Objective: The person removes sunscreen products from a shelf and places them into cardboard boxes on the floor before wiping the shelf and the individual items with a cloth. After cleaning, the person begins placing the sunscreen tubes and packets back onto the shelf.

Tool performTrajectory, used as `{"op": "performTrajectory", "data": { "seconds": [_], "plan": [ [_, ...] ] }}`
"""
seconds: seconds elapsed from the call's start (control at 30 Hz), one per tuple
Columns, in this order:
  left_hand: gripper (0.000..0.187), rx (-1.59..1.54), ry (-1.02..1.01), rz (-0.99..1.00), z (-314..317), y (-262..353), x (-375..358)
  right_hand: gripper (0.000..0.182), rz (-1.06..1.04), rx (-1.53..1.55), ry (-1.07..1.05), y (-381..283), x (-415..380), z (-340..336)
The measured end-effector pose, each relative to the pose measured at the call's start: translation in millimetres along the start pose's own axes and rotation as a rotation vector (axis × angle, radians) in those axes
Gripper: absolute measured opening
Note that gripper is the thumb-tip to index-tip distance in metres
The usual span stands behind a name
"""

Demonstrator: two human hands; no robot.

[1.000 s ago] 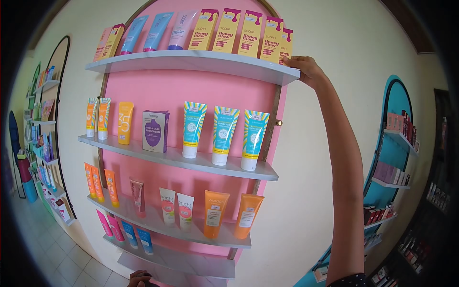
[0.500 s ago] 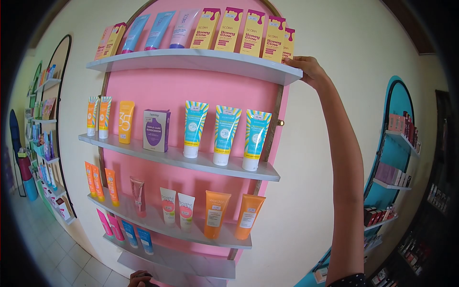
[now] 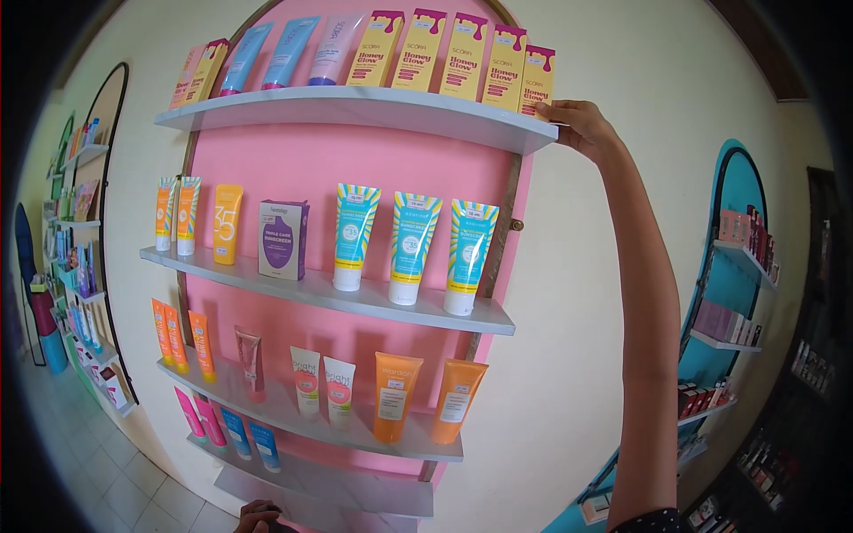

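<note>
At the right end of the top shelf [image 3: 355, 108], my right hand [image 3: 577, 123] pinches the lower edge of a yellow Honey Glow box [image 3: 537, 82]. This box stands upright, beside another Honey Glow box [image 3: 504, 67] in a row of several. Further left on that shelf are a lilac tube [image 3: 334, 51] and a blue tube [image 3: 291, 53]. Low at the bottom edge, my left hand [image 3: 258, 515] shows only in part, its fingers curled; whatever they may hold is hidden.
Lower shelves carry turquoise sunscreen tubes [image 3: 414, 244], a purple-and-white sunscreen box [image 3: 283, 240], orange tubes [image 3: 397, 395] and blue tubes [image 3: 264, 446]. A turquoise arched display [image 3: 730, 182] stands to the right. More wall shelves [image 3: 84, 158] of products are at the left.
The end Honey Glow box has come out from behind its neighbour, rightward and forward, with my right hand on it. The view has shifted slightly.
</note>
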State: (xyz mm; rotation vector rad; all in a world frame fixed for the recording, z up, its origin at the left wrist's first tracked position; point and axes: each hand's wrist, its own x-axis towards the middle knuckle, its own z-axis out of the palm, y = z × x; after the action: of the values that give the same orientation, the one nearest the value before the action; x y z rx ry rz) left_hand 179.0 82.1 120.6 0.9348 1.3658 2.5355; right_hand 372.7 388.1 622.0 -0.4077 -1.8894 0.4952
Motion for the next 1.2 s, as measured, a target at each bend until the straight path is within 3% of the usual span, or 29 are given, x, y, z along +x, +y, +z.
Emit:
{"op": "performTrajectory", "data": {
  "seconds": [0.47, 0.67, 0.73, 1.2],
  "plan": [
    [0.024, 0.041, -0.019, -0.006, 4, 3, 0, 0.045, -0.001, 0.131, -0.072, 3, -1, 1],
    [0.021, 0.035, -0.023, 0.116, 3, -2, -1, 0.040, 0.017, 0.177, -0.046, 10, 12, 4],
    [0.021, 0.007, -0.004, -0.033, 7, 9, -3, 0.039, 0.030, 0.182, -0.051, 13, 15, 7],
    [0.020, -0.008, -0.006, 0.012, -7, -4, -5, 0.042, 0.005, 0.155, -0.071, 17, 17, 11]
  ]
}}
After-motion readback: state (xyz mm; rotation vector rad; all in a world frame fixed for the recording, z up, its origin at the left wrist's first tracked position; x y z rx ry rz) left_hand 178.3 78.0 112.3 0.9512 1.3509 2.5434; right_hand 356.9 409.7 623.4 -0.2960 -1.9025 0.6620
